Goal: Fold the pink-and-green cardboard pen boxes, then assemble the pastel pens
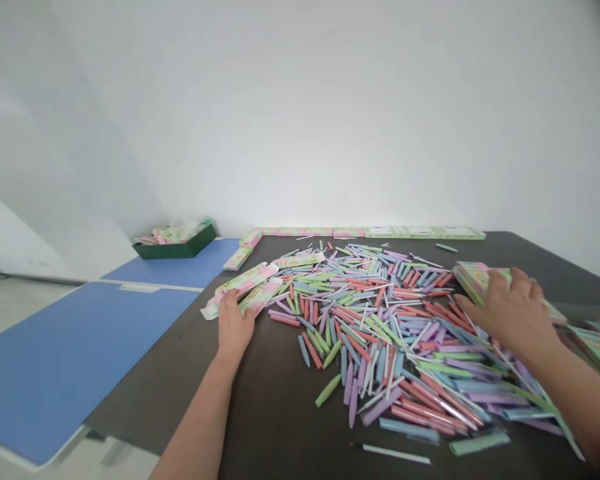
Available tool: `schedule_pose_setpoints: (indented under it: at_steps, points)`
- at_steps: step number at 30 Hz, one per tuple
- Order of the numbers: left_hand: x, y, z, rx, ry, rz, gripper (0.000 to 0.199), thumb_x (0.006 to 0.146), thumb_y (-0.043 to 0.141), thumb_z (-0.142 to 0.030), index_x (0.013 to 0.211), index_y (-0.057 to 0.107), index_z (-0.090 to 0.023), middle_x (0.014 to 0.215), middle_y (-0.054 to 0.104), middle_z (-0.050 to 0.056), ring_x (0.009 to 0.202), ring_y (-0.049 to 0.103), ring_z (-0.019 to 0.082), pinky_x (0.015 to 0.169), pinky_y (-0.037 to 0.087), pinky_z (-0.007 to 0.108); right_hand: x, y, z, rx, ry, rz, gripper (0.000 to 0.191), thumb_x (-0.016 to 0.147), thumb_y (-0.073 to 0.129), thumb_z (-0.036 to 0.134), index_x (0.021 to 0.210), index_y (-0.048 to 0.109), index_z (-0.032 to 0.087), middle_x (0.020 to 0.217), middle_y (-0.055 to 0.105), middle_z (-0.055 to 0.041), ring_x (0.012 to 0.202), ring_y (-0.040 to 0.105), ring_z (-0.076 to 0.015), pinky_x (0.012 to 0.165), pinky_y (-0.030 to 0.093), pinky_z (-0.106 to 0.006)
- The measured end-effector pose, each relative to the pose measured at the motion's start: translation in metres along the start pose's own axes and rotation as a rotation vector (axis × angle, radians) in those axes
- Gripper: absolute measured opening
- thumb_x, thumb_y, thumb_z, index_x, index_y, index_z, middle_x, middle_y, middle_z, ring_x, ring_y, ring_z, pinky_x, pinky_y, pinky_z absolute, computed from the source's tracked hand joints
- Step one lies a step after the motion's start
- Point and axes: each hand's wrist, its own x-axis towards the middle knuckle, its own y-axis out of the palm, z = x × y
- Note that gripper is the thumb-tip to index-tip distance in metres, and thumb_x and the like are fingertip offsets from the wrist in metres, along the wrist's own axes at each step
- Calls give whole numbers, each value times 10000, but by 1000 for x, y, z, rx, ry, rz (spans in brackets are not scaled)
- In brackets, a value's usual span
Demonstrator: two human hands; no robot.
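Note:
My left hand (234,328) lies at the near end of several flattened pink-and-green paper boxes (247,279), fingers extended and touching them. On the right, my right hand (517,310) is spread over a stack of similar boxes (473,275), thumb apart and fingertips hidden in part behind the hand. Between both hands spreads a large heap of pen parts (380,320): red, blue, green and purple barrels and caps, mixed with thin white refills. One white refill (395,455) lies apart near the front edge.
Sealed-looking boxes (405,232) form a row along the wall and turn down the left side. A dark green tray (177,250) holding cartons stands on the blue table (145,333) at left. More boxes (595,347) lie at the right edge. The work table (180,393) is dark.

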Motion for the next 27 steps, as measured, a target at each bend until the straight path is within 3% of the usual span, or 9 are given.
schedule_pose_setpoints:
  at_steps: [3,7,11,16,20,23,27]
  points:
    - [4,-1,8,91,-3,143,532,799,541,-207,1311,446,-100,1379,487,214,1335,418,334,1089,344,486,-13,-17,40,94,-186,-60,721,837,544,501,1378,403,46,1405,351,-360,1382,283,-451,1008,343,-571]
    - [5,3,16,177,-35,351,644,742,649,-433,1276,498,-107,1312,556,227,1212,534,386,984,428,490,-33,-38,93,214,-264,-27,577,829,550,440,1266,484,70,1383,404,-287,1318,383,-414,1030,374,-553]
    - [5,6,18,262,-86,394,699,789,565,-520,1320,447,-81,1319,530,269,1222,513,404,959,426,499,-55,-47,128,362,-337,-12,462,877,509,392,1223,519,85,1340,449,-248,1281,427,-373,1048,389,-519]
    - [4,5,18,316,-97,376,711,798,528,-561,1331,452,-95,1275,541,271,1202,500,448,931,413,586,-76,-35,144,535,-386,3,341,896,501,311,1186,536,136,1294,490,-211,1252,457,-349,1003,432,-541]
    - [1,1,12,306,-92,328,728,772,572,-517,1338,432,-80,1263,527,271,1204,498,438,925,428,577,-88,-22,145,660,-413,21,250,897,521,266,1123,562,169,1247,528,-177,1192,508,-322,987,451,-542]
    - [-4,-8,-2,266,-31,263,741,766,594,-465,1345,396,-48,1290,498,270,1234,479,416,956,429,550,-93,-22,146,759,-403,44,239,898,533,250,1126,560,183,1236,541,-162,1179,524,-301,994,451,-535]
    - [-13,-20,-37,152,180,237,720,761,626,-455,1351,377,-126,1287,521,168,1240,488,314,1031,414,445,-92,-33,147,923,-258,162,258,923,511,297,1160,544,200,1198,586,-142,1123,564,-277,944,485,-496]
